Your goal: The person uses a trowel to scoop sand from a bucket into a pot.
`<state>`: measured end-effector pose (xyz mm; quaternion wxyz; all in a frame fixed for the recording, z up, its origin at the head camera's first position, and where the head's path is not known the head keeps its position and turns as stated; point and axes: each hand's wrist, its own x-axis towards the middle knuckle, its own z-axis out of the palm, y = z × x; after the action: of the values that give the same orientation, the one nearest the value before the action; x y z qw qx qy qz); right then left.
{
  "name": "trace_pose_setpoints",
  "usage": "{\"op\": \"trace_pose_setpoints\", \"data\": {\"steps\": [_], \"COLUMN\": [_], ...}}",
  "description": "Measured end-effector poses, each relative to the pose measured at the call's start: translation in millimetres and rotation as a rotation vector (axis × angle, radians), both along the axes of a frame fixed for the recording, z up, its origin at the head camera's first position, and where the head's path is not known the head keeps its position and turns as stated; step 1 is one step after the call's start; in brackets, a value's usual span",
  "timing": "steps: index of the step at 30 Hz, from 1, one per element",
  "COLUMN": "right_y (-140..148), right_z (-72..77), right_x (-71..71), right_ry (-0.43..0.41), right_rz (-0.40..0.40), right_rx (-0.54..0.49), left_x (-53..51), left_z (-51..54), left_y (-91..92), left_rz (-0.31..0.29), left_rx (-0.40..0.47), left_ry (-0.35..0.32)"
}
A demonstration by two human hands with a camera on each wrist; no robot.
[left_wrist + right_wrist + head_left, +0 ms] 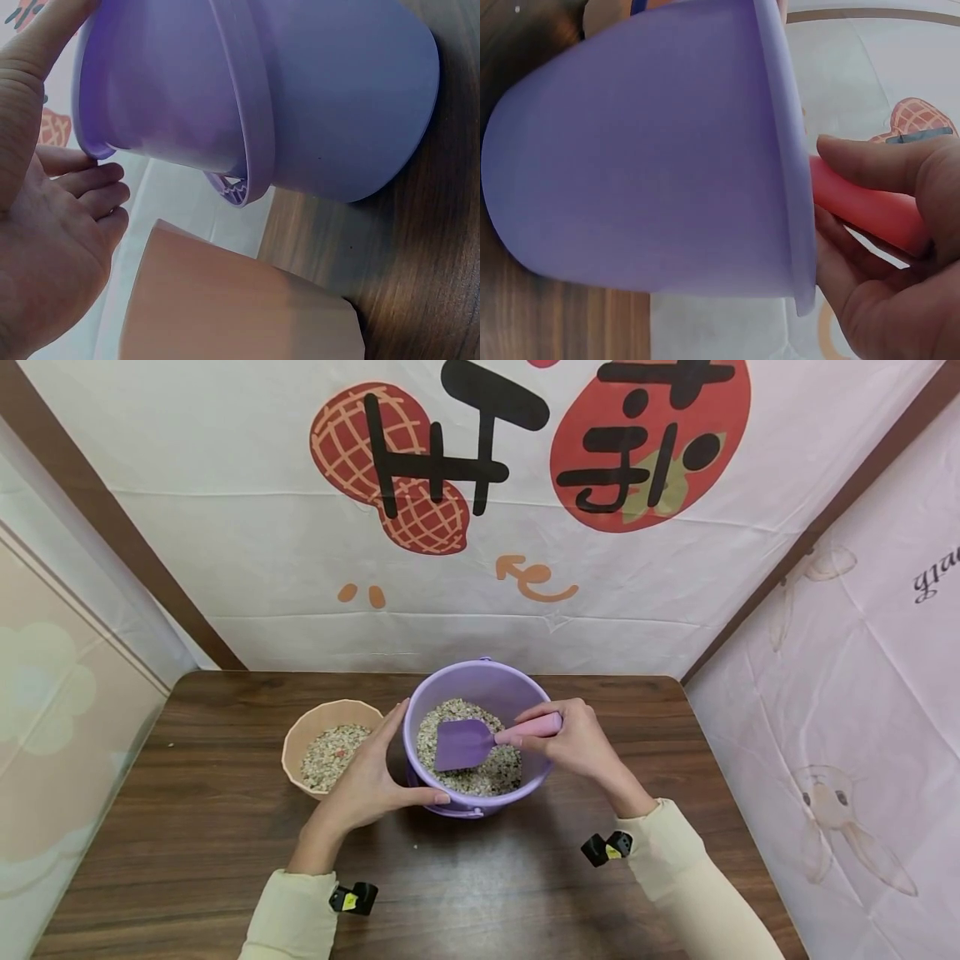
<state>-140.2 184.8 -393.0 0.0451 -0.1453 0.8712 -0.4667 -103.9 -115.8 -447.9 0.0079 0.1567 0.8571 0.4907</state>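
A purple bucket (484,670) stands on the table, partly filled with a pale grain-like mix (504,775). My left hand (367,785) holds its rim from the left, thumb on the front edge and fingers farther back. My right hand (576,742) grips the pink handle of a small shovel (463,745), its purple blade inside the bucket over the mix. No load shows on the blade. In the right wrist view, the bucket wall (645,157) hides the blade and only the pink handle (870,206) shows between thumb and fingers.
To the bucket's left sits a peach bowl (294,752) with similar mix, partly behind my left hand. The bucket's carrying handle (251,97) hangs against its side. A printed cloth (420,643) rises behind the wooden table (480,893).
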Motion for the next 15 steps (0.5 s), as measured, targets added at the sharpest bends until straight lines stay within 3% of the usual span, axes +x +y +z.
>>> {"op": "trace_pose_setpoints", "data": {"steps": [6,15], "right_y": [1.1,0.2], "right_z": [1.3,-0.3], "right_x": [1.2,3.6], "right_ry": [0.153,0.254], "right_rz": [-0.036,0.001], "right_rx": [0.162,0.231], "left_x": [0.3,0.2], "left_z": [0.2,0.4], "left_y": [-0.8,-0.8], "left_rz": [0.003,0.004], "left_rx": [-0.001,0.006], "left_ry": [-0.004,-0.004]}}
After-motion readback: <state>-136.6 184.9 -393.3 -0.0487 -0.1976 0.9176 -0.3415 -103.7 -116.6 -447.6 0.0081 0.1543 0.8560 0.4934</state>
